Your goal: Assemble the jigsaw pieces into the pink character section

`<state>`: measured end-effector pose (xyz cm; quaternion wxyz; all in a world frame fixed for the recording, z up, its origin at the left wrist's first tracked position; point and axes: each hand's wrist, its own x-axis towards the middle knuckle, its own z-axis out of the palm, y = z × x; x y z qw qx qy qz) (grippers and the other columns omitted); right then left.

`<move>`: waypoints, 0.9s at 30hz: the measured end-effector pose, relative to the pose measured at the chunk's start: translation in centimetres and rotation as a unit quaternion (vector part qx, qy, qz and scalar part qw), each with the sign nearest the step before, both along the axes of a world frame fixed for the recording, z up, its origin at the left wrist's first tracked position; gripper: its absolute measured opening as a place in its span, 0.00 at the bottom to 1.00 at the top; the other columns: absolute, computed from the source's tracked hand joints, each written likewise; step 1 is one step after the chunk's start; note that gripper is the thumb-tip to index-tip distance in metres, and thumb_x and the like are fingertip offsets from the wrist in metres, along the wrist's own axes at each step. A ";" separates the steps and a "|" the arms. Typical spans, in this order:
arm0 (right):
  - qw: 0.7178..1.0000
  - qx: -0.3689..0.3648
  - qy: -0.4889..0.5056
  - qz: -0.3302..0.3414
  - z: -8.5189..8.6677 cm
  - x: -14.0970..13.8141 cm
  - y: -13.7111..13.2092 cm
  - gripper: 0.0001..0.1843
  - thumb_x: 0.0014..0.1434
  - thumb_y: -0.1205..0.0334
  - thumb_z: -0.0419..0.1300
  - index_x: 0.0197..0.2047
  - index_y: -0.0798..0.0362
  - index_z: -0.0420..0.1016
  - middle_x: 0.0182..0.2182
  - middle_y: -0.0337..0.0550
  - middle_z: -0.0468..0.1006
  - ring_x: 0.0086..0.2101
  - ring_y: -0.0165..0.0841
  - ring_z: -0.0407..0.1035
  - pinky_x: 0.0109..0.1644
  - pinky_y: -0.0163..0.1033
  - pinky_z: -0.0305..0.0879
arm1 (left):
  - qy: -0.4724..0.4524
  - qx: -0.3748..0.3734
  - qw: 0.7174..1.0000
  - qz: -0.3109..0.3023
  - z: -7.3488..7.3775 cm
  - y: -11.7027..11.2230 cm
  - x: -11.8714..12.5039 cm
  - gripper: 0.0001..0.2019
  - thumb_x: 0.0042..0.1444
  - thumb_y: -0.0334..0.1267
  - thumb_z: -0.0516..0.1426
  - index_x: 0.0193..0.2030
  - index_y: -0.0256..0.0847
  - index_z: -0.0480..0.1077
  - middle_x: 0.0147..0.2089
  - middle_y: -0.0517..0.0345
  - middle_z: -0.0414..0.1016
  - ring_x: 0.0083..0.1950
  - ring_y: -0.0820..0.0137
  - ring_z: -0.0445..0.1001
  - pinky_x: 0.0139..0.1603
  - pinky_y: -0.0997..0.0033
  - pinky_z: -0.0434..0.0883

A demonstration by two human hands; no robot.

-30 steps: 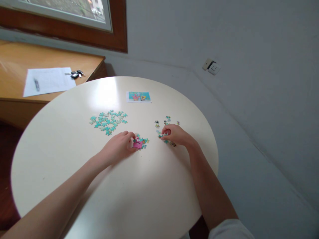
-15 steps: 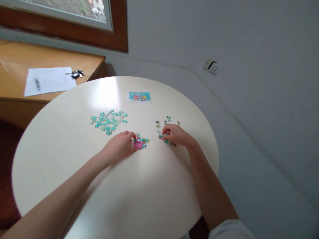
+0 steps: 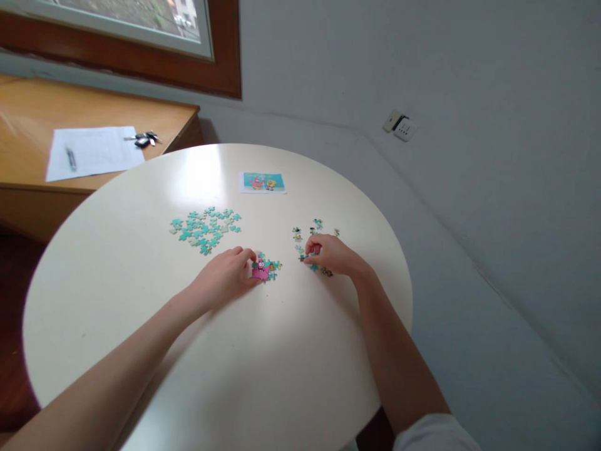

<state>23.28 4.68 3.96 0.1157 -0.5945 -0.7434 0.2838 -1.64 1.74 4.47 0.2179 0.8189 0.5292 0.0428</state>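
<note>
A joined section of jigsaw puzzle (image 3: 261, 270), with a pink cartoon figure on it, lies flat on the round white table (image 3: 225, 369). My left hand (image 3: 228, 270) is closed on its left side, index finger at the top edge and thumb at the bottom. To the right, my right hand (image 3: 331, 254) pinches a small puzzle piece (image 3: 302, 258) between thumb and fingertips, at the table surface. Loose pieces with yellow, black and teal, such as one puzzle piece (image 3: 318, 223), lie around this hand, which hides some of them.
A pile of teal puzzle pieces (image 3: 204, 230) is spread left of centre. Farther back lies a reference picture card (image 3: 263, 182) with two cartoon figures. On the wooden desk (image 3: 173, 119) are a paper sheet (image 3: 96, 153), a pen (image 3: 71, 159) and keys (image 3: 142, 139).
</note>
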 end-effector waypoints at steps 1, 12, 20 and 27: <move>1.000 0.001 0.000 0.000 0.0 0.0 0.0 0.05 0.44 0.67 0.64 0.27 0.55 0.70 0.25 0.36 0.69 0.29 0.28 0.63 0.34 0.33 0.57 | -0.001 0.003 1.000 -0.001 -0.1 0.0 0.0 0.18 0.51 0.44 0.53 0.47 0.39 0.67 0.42 0.50 0.71 0.41 0.62 0.72 0.40 0.66 0.66; 0.997 -0.038 0.064 0.006 0.0 -0.1 -0.2 0.06 0.44 0.69 0.62 0.26 0.55 0.67 0.21 0.34 0.69 0.26 0.27 0.64 0.32 0.33 0.60 | 0.004 0.000 1.000 0.002 0.1 0.0 0.0 0.18 0.51 0.45 0.53 0.47 0.40 0.66 0.41 0.51 0.71 0.41 0.62 0.72 0.41 0.67 0.66; 0.996 -0.038 0.073 0.016 0.1 -0.2 -0.2 0.06 0.44 0.69 0.61 0.25 0.55 0.66 0.21 0.34 0.69 0.26 0.27 0.64 0.33 0.33 0.61 | 0.006 0.002 1.000 0.003 0.0 0.0 0.0 0.17 0.51 0.44 0.53 0.47 0.40 0.66 0.42 0.51 0.71 0.42 0.61 0.72 0.41 0.67 0.66; 0.996 -0.036 0.077 0.021 -0.1 -0.3 -0.1 0.04 0.44 0.69 0.60 0.26 0.55 0.67 0.22 0.35 0.69 0.26 0.27 0.64 0.33 0.33 0.61 | 0.005 0.001 1.000 0.001 0.2 0.0 0.1 0.17 0.51 0.44 0.54 0.47 0.39 0.67 0.41 0.51 0.71 0.41 0.62 0.72 0.41 0.67 0.66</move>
